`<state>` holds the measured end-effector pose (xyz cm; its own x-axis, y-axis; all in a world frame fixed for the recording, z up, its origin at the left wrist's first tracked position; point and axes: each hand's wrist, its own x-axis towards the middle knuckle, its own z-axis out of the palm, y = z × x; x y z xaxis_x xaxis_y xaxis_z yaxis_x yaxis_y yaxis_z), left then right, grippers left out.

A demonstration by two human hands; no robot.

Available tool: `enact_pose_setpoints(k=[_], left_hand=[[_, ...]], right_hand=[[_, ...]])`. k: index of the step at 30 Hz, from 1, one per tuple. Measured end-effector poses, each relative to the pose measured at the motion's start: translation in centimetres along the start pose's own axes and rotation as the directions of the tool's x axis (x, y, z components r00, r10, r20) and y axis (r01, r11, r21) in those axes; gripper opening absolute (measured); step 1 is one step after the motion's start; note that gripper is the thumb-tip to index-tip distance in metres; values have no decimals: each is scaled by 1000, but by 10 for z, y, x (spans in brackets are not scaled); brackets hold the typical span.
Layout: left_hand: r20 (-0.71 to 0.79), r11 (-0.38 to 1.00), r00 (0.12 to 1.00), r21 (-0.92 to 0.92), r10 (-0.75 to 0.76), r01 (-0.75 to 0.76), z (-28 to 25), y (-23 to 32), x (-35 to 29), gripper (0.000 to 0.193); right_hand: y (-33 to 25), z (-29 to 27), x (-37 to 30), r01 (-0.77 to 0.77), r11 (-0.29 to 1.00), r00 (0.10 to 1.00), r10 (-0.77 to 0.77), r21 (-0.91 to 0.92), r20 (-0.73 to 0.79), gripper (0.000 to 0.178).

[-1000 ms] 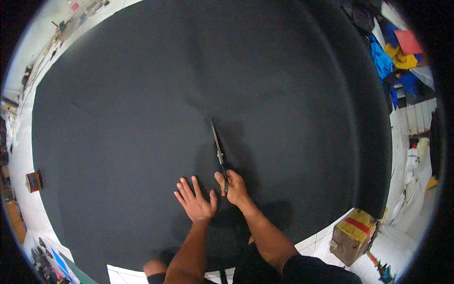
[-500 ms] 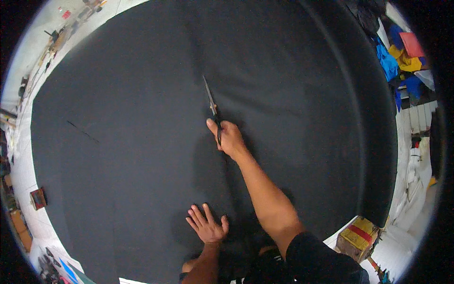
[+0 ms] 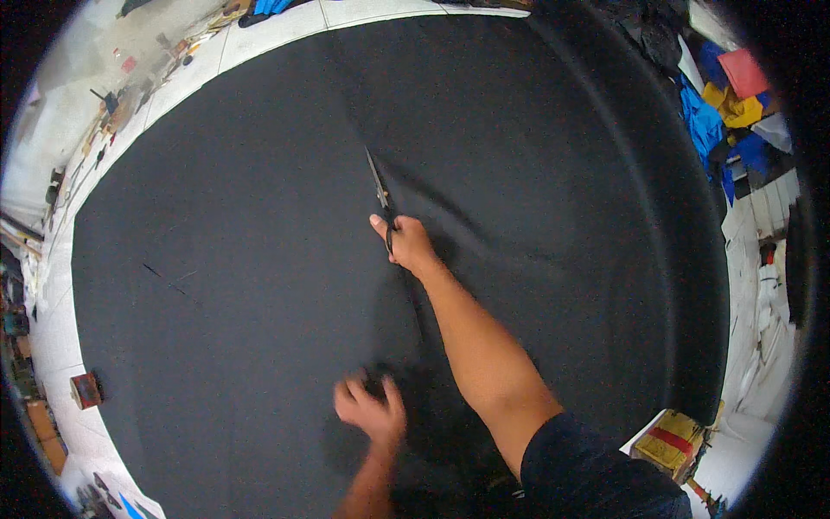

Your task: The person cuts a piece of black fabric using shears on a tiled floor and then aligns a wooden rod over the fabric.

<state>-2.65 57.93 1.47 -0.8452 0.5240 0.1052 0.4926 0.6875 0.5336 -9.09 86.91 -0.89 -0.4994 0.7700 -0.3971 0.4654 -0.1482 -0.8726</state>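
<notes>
The right hand (image 3: 410,243) keeps its fingers clamped on the scissors (image 3: 380,195), at the middle of the black sheet (image 3: 251,199). The left hand (image 3: 377,415), flat before, is now curled, thumb and fingers apart; probably it no longer presses the sheet.

Scissors (image 3: 383,197) are held, tips forward, over the black cloth (image 3: 259,329) by the right hand (image 3: 410,242), while the left hand (image 3: 372,411) is seen blurred, half-curled, nearer the lower edge, left of a box (image 3: 670,444).

Bare left grip (image 3: 378,417), motion-blurred, well below the slender metal scissors (image 3: 381,195); scissors' black handles (image 3: 390,235) partly hidden by right grip (image 3: 411,243).
</notes>
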Motion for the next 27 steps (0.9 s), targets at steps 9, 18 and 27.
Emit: enact_pose_setpoints(k=[9, 18, 27], left_hand=[[8, 927, 992, 356, 128, -122, 116, 30, 307, 67], [78, 945, 990, 298, 116, -134, 107, 45, 305, 70], [145, 955, 986, 272, 77, -115, 103, 46, 311, 71]], right_hand=[[-5, 10, 7, -110, 991, 992, 105, 77, 68, 54], [-27, 6, 29, -174, 970, 984, 164, 172, 73, 48], [-92, 21, 172, -97, 984, 994, 90, 152, 55, 54]])
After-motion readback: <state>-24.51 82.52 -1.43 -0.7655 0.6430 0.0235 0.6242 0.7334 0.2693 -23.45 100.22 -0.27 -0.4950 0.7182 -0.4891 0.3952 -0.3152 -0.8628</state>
